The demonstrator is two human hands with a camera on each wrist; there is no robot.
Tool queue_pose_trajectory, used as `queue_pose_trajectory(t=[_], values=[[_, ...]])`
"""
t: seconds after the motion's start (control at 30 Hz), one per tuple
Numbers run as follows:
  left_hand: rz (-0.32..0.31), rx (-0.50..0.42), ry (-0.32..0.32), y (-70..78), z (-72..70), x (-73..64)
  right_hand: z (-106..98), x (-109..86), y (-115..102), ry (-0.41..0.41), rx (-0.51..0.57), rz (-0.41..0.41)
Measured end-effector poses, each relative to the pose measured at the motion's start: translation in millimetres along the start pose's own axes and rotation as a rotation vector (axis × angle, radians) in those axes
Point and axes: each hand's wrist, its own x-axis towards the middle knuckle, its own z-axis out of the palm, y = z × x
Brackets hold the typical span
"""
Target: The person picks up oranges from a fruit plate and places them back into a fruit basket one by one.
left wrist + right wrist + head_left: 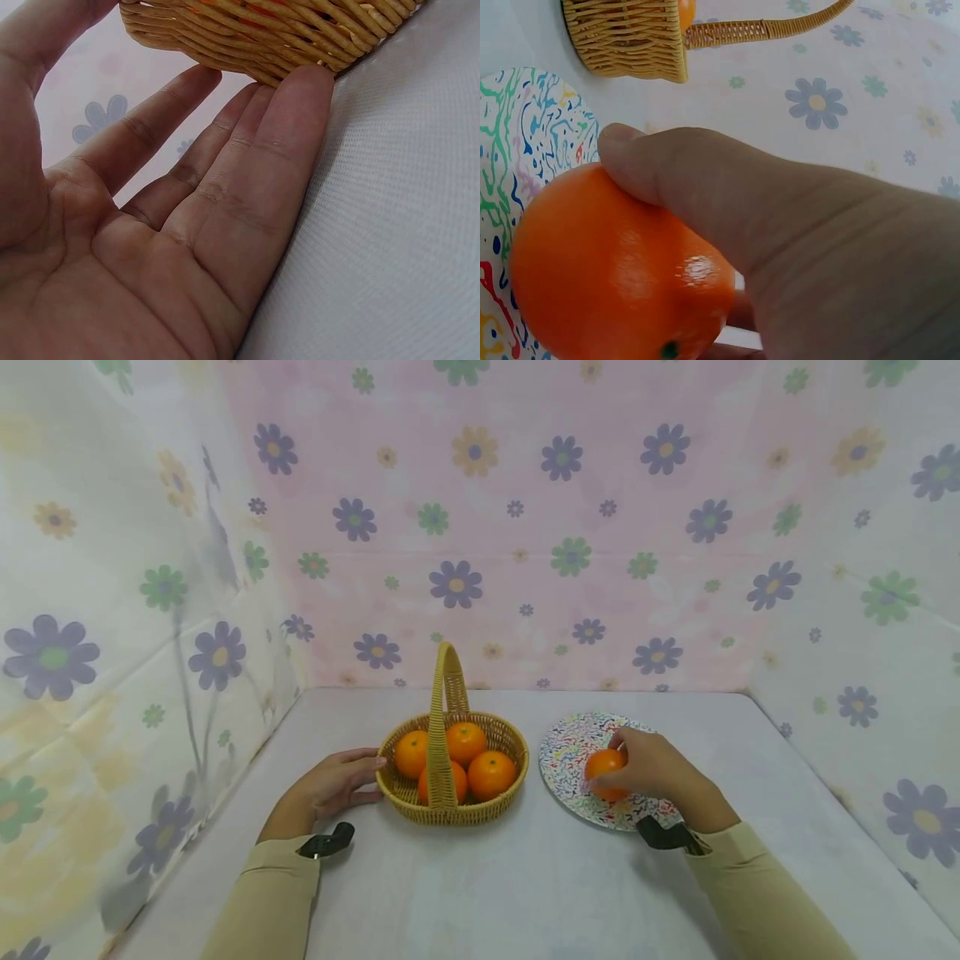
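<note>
A wicker basket (480,814) with a tall arched handle stands on the table and holds several oranges (491,774). At its left side is my left hand (333,785); in the left wrist view the fairly straight fingers (247,180) touch the woven wall (300,37). My right hand (660,768) grips a single orange (603,768) over a round plate (566,760) with a multicoloured squiggle pattern. The right wrist view shows the thumb across this orange (615,262), with the other fingers mostly hidden. Whether the orange touches the plate, I cannot tell.
A pale cloth covers the table (487,893). Flower-printed fabric (517,568) rises behind it and along both sides. The plate lies a short way right of the basket. Dark wrist-camera mounts (330,841) stick out from both sleeves.
</note>
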Motion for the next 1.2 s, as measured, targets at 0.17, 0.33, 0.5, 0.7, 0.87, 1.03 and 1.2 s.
queue_pose_trajectory(t=[0.17,0.33,0.5,0.7,0.87,1.03,1.2], values=[[0.001,0.003,0.003,-0.2,-0.8,-0.6,7,3.1,-3,0.052,0.006,-0.057],[0.004,0.01,0.0,1.0,-0.8,-2.4,13,6.0,-7,0.048,0.016,-0.062],[0.006,0.01,0.002,0.9,-1.5,-2.2,17,6.8,-11,0.055,0.021,-0.016],[0.005,0.007,-0.004,0.0,-2.2,-1.7,20,6.7,-11,0.066,0.031,-0.048],[0.006,0.016,0.0,0.1,-0.7,-1.2,21,6.5,-11,0.084,0.031,-0.053],[0.0,0.016,0.001,-0.3,-0.3,-0.8,22,6.7,-12,0.087,0.043,-0.024],[0.007,0.023,-0.007,0.2,-0.8,-1.8,22,5.7,-15,0.107,0.014,-0.058]])
